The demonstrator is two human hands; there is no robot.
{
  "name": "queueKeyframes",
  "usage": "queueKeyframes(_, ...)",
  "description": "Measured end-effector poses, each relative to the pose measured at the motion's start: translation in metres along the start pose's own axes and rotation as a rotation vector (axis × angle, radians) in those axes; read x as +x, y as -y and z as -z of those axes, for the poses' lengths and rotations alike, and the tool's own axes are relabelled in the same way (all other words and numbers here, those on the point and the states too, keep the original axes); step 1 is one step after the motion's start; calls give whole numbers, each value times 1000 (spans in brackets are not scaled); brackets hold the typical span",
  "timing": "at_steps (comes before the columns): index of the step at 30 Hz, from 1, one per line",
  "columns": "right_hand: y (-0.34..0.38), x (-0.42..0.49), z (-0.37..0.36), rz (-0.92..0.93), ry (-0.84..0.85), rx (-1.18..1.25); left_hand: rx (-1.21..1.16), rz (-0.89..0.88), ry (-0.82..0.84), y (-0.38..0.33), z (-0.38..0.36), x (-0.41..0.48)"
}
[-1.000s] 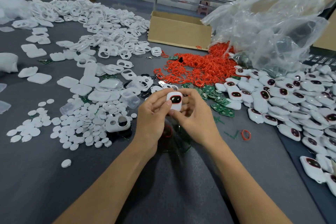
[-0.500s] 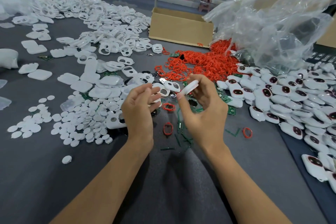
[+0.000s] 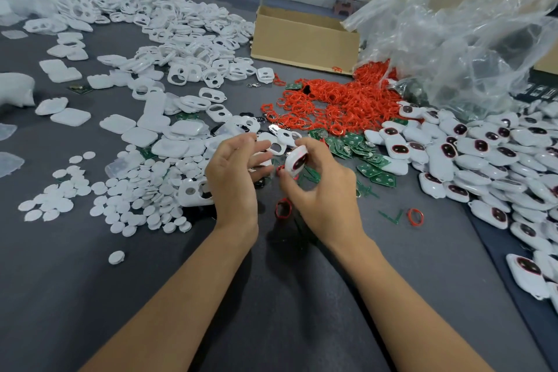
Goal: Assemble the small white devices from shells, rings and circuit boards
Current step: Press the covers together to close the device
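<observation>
Both hands are up just over the grey, felt-like table cover (image 3: 271, 296). The right hand (image 3: 320, 190) pinches a small white plastic device (image 3: 297, 160) between thumb and curled fingers. It is a glossy, rounded shell, tilted on edge, with a dark oval window rimmed in red on its face. The left hand (image 3: 235, 172) is relaxed, fingers loosely spread, their tips above loose white two-hole shells (image 3: 276, 146).

A single red rubber ring (image 3: 283, 208) lies on the cloth right under the hands, and another red ring (image 3: 415, 216) sits off to the right beside thin green plastic offcuts (image 3: 392, 216). Behind the hands is a tangled heap of thin orange-red rings (image 3: 341, 100), with small green circuit boards (image 3: 362, 157) spilled along its near edge. To the right, finished white devices (image 3: 483, 160) lie piled up, smooth and pebble-like, each with the same dark red-rimmed window.

On the left are flat white round discs (image 3: 136, 190), matte rounded-square covers (image 3: 120, 124) and, further back, a drift of open white frames (image 3: 187, 72). A brown cardboard box (image 3: 305, 39) stands at the back, next to a crumpled clear plastic bag (image 3: 468, 24). Small marks on a dark strip (image 3: 537, 90) at the far right are too small to read.
</observation>
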State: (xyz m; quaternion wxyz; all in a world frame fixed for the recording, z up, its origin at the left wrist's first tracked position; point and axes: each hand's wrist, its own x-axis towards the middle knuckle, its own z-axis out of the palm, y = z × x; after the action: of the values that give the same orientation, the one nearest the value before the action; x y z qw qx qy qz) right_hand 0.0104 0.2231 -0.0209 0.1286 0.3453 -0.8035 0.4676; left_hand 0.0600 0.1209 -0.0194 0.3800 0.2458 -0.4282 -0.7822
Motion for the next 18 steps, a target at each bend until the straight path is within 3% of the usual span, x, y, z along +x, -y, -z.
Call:
queueKeyframes(5, 2, 4, 0, -96, -42, 144, 125, -26, 151, 4, -4, -6)
queueKeyframes(12, -3, 10, 2, -327, 151, 496, 269, -111, 152, 8, -2, -5)
queueKeyframes(18, -5, 11, 5, -427, 177, 658, 329, -153, 193, 9, -2, -5)
